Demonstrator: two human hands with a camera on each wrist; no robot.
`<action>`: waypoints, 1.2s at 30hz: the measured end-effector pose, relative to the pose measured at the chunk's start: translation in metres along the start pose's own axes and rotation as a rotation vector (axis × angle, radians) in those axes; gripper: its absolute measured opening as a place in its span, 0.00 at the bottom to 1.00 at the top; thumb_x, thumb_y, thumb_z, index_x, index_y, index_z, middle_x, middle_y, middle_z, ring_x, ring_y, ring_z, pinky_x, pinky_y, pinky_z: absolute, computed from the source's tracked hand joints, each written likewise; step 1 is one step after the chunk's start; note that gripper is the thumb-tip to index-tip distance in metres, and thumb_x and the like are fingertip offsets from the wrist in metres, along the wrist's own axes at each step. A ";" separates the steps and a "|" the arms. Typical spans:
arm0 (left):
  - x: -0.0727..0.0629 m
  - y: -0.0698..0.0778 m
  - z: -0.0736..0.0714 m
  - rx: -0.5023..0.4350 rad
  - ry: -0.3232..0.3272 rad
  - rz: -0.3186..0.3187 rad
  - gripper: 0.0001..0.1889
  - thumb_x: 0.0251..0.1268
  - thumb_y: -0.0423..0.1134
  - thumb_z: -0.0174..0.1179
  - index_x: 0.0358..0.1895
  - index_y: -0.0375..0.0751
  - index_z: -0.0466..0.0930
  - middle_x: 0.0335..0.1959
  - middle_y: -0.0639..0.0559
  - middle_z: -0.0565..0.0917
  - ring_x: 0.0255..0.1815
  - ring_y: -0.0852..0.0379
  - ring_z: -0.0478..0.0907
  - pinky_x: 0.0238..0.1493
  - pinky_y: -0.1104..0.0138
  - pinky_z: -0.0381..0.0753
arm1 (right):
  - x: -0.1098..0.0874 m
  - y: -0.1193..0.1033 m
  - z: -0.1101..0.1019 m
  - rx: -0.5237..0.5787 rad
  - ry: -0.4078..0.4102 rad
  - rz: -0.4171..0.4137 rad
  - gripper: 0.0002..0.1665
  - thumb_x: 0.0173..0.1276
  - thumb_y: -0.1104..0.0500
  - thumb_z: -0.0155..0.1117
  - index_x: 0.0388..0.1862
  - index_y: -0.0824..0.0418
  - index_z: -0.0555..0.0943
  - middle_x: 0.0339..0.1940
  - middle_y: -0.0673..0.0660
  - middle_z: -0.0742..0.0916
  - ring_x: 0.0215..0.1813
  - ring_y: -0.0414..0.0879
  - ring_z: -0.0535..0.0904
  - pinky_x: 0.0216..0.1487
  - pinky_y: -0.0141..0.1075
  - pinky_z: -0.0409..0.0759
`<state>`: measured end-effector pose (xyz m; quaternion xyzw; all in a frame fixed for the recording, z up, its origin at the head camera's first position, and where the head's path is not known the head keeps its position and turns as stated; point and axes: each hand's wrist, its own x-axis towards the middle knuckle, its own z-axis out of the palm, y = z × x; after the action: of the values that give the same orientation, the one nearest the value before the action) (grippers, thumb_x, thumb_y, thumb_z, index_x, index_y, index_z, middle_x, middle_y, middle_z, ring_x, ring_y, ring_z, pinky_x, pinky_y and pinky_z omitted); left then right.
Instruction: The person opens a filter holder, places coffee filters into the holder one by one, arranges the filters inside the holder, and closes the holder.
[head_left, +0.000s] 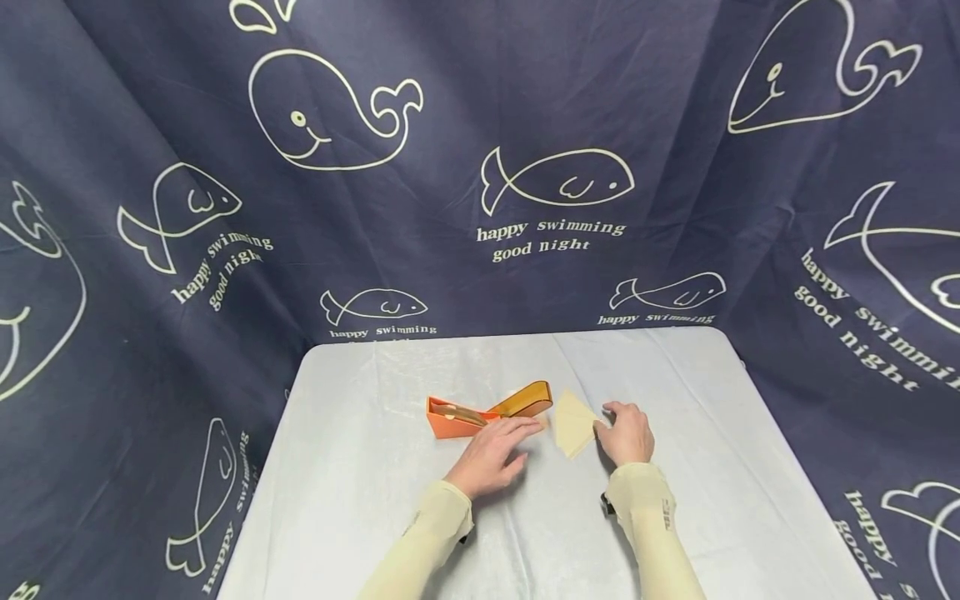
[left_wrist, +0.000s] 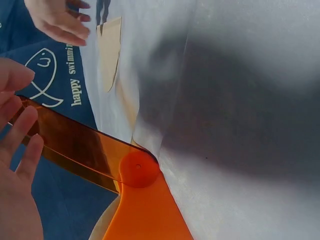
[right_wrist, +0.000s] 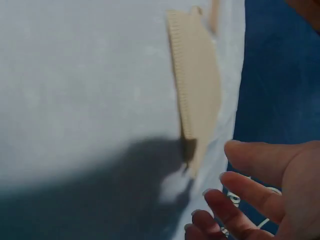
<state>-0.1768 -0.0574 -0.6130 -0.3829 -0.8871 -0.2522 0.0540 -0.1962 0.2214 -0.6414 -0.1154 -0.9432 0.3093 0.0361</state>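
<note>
An orange filter box lies on the table, its see-through amber lid swung out to the right. Brown paper filters show inside the box. My left hand reaches across in front of it with fingers spread; in the left wrist view the fingertips overlap the lid's far end. To the right, tan coffee filters with a crimped edge lie on the table. My right hand is beside their right corner, thumb and fingers apart with nothing between them, as the right wrist view shows.
A pale cloth covers the table, with its far edge against a dark blue curtain printed with whales and fish. Curtains also hang on the left and right sides. Another tan strip lies near the lid.
</note>
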 end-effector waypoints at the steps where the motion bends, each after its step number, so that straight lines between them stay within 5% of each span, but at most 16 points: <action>1: 0.000 0.000 0.000 0.005 -0.005 0.000 0.29 0.68 0.35 0.65 0.72 0.50 0.74 0.70 0.58 0.77 0.69 0.58 0.76 0.71 0.58 0.74 | 0.000 0.001 0.001 -0.012 -0.012 0.013 0.25 0.64 0.59 0.73 0.59 0.66 0.83 0.49 0.69 0.85 0.52 0.66 0.80 0.48 0.60 0.80; 13: -0.001 0.004 -0.007 -0.038 -0.024 -0.023 0.28 0.69 0.34 0.63 0.73 0.48 0.74 0.71 0.57 0.77 0.71 0.56 0.75 0.70 0.55 0.75 | 0.001 0.006 0.011 -0.014 -0.048 0.032 0.29 0.59 0.62 0.78 0.60 0.65 0.83 0.46 0.67 0.85 0.45 0.62 0.81 0.43 0.57 0.80; 21: -0.005 0.003 -0.002 -0.053 -0.011 -0.023 0.29 0.67 0.34 0.64 0.72 0.49 0.74 0.71 0.58 0.77 0.71 0.56 0.76 0.67 0.56 0.78 | 0.000 0.010 0.012 0.025 -0.072 0.045 0.20 0.61 0.62 0.76 0.52 0.64 0.85 0.30 0.53 0.84 0.31 0.49 0.77 0.35 0.44 0.74; 31: -0.005 -0.001 0.000 -0.036 0.015 -0.003 0.30 0.65 0.33 0.64 0.71 0.50 0.74 0.70 0.58 0.78 0.70 0.59 0.76 0.68 0.57 0.77 | 0.000 0.008 0.008 0.052 -0.001 0.012 0.08 0.68 0.59 0.69 0.38 0.64 0.88 0.30 0.58 0.89 0.32 0.54 0.84 0.36 0.51 0.79; 36: -0.004 0.000 -0.006 -0.043 0.015 -0.021 0.30 0.67 0.34 0.63 0.72 0.52 0.74 0.71 0.57 0.77 0.71 0.57 0.75 0.69 0.56 0.76 | 0.004 0.007 0.000 0.154 0.035 -0.006 0.10 0.70 0.57 0.70 0.39 0.62 0.90 0.30 0.56 0.91 0.31 0.48 0.85 0.40 0.44 0.80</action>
<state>-0.1748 -0.0629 -0.6093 -0.3730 -0.8850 -0.2744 0.0497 -0.1985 0.2279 -0.6459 -0.1146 -0.9163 0.3788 0.0621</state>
